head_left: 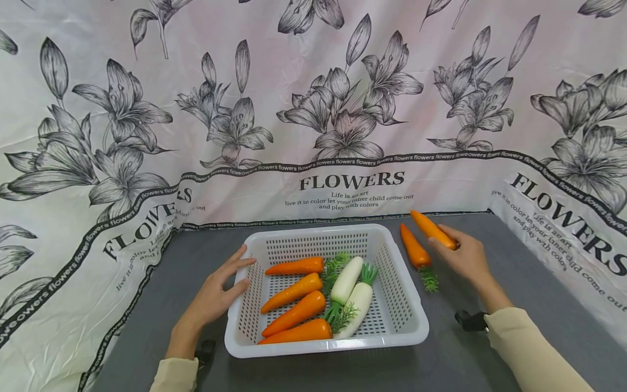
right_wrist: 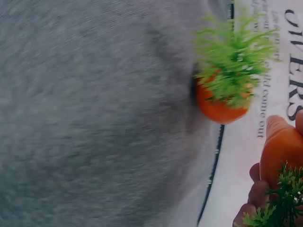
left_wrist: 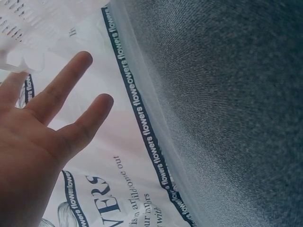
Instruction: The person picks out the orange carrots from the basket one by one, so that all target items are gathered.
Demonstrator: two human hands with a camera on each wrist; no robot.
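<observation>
Our right grip pinches the thick end of a smooth orange tapered carrot, right of the white perforated plastic basket. Our left grip, fingers extended, touches its rim. We should pinch firmly, without crushing the greens.

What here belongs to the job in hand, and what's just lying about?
Likely the job:
carrot in the right fingers
white basket
loose carrot beside it
four carrots inside
two white radishes inside

Likely just surroundings:
floral sheet
grey table

Flower-printed backdrop, black lettered bands, dark grey tabletop
</observation>
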